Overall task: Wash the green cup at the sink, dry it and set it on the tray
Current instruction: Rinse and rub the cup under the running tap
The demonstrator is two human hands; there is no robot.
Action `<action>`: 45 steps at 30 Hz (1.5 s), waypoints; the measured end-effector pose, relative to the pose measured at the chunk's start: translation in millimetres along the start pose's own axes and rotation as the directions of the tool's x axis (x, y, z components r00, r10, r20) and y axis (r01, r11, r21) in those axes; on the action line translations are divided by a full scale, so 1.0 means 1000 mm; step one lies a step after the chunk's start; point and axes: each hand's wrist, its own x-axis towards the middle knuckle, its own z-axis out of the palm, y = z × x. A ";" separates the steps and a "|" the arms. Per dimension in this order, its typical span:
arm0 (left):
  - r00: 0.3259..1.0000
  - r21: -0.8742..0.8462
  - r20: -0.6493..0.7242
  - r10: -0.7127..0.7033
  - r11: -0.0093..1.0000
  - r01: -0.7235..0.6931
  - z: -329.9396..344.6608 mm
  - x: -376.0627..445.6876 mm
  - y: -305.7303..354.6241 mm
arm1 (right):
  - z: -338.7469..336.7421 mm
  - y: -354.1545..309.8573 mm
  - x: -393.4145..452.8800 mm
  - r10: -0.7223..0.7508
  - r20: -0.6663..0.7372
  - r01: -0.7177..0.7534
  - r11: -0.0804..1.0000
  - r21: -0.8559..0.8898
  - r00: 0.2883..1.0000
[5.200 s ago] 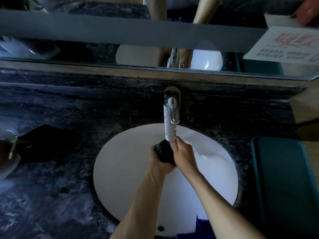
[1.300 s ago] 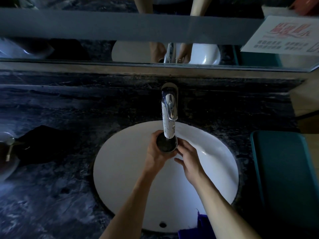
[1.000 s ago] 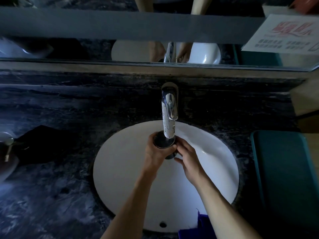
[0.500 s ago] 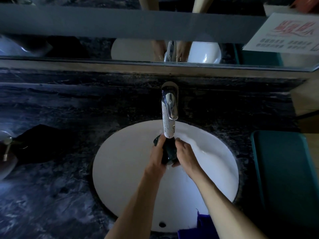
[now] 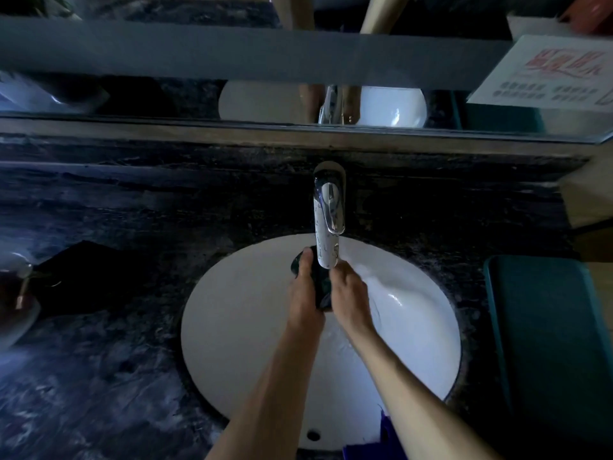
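Note:
The green cup (image 5: 319, 283), very dark in this dim light, is held on its side over the white sink basin (image 5: 238, 327), just under the chrome faucet spout (image 5: 326, 227). My left hand (image 5: 303, 293) wraps its left side, thumb up near the rim. My right hand (image 5: 350, 295) presses against its right side. Most of the cup is hidden between the two hands. Water sheets down the right wall of the basin. The green tray (image 5: 547, 343) lies on the counter to the right of the sink.
A dark cloth (image 5: 89, 277) lies on the dark marble counter (image 5: 99, 376) left of the sink, with a soap dispenser (image 5: 16, 290) at the far left edge. A mirror (image 5: 265, 61) runs along the back wall, with a printed sign (image 5: 550, 71) at upper right.
The cup has turned from upright, mouth up under the spout, to lying on its side between both hands. My right hand has closed in against it.

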 end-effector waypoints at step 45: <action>0.997 -0.141 0.069 0.042 0.990 -0.032 -0.004 0.001 -0.010 | -0.002 -0.004 0.011 0.287 0.094 -0.302 0.898 0.319 0.953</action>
